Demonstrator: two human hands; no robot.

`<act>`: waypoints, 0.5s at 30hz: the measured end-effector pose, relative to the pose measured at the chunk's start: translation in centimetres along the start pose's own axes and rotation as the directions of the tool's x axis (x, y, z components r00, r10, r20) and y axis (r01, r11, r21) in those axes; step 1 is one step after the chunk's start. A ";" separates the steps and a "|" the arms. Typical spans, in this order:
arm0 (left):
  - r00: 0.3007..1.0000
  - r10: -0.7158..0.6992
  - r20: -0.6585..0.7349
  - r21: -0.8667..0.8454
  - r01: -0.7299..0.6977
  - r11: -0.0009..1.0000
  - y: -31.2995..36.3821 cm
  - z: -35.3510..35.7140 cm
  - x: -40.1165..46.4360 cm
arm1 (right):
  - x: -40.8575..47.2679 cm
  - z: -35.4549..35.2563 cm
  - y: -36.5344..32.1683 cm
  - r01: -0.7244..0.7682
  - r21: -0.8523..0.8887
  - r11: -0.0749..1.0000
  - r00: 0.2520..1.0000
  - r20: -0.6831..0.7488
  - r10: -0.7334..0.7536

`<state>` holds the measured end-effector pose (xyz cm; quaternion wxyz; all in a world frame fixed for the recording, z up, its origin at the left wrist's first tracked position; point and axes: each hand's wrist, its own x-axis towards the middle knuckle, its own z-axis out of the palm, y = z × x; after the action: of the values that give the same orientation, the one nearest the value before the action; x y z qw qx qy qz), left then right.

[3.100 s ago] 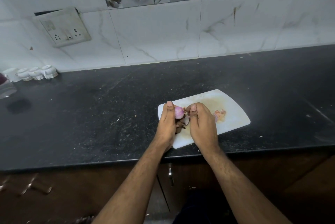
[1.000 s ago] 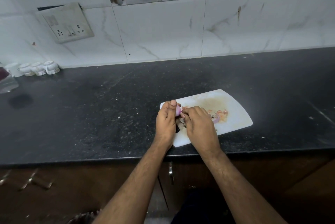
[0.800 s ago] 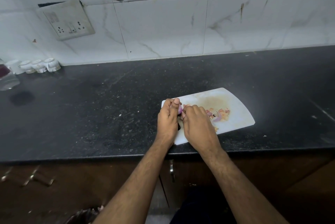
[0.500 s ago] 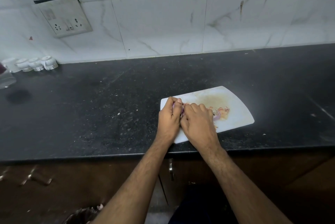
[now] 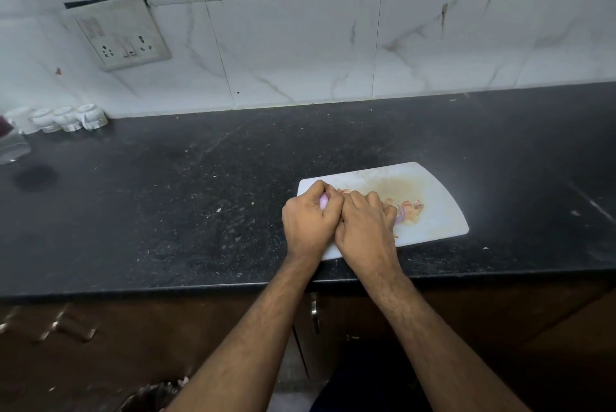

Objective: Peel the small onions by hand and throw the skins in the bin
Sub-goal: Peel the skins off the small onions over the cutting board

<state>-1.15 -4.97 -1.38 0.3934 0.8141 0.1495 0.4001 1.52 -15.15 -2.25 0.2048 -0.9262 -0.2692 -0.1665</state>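
A white cutting board [image 5: 433,211] lies on the black counter near its front edge. My left hand [image 5: 310,220] is curled around a small pink onion [image 5: 323,210], of which only a sliver shows between the fingers. My right hand [image 5: 365,228] presses against the left one, knuckles up, fingers closed at the onion; what it grips is hidden. Another small onion piece [image 5: 400,215] and loose pinkish skins [image 5: 413,206] lie on the board just right of my right hand. The bin [image 5: 150,398] shows dimly at the bottom left, below the counter.
Several small white cups [image 5: 66,118] stand at the back left by the tiled wall, with a clear jar [image 5: 11,141] at the left edge. A socket plate [image 5: 120,33] hangs on the wall. Dark cabinet doors with a handle [image 5: 315,313] run below the counter.
Both hands have lowered onto the board and closed tighter together. The onion, plainly seen in the left fingers earlier, is now nearly covered.
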 end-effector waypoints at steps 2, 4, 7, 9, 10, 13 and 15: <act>0.999 0.012 -0.050 0.088 -0.008 0.996 -0.3 0.2 0.1 | 0.1 0.1 -0.1 -0.012 -0.006 1.000 1.000 0.004 0.012; 0.997 0.004 -0.081 0.136 0.007 0.991 -0.2 0.3 0.2 | 0.1 0.2 -0.1 -0.018 -0.012 1.000 1.000 -0.004 0.018; 0.997 -0.046 -0.067 0.135 0.055 0.989 -0.2 0.2 0.4 | -0.2 0.1 -0.3 -0.005 -0.016 1.000 0.999 -0.033 0.005; 0.991 -0.134 -0.006 0.068 0.134 0.989 -0.6 0.2 0.7 | -0.5 -0.1 -0.6 0.015 -0.007 1.000 0.997 -0.072 -0.015; 0.983 -0.177 0.042 -0.001 0.177 0.984 -0.7 0.1 0.9 | -0.5 -0.2 -0.7 0.020 -0.002 1.000 0.996 -0.085 -0.020; 0.953 -0.245 0.176 -0.269 0.286 0.920 -1.0 -0.2 1.0 | -0.7 -0.2 -1.1 0.041 0.009 0.999 0.995 -0.095 -0.039; 0.946 -0.244 0.213 -0.366 0.309 0.878 -1.1 -0.4 0.9 | -0.5 -0.2 -1.0 0.046 0.038 0.998 0.996 -0.076 -0.043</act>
<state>-0.77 -3.57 -1.59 0.6132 0.7178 0.1488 0.2945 0.47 -14.67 -1.96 0.2292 -0.9088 -0.2852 -0.2003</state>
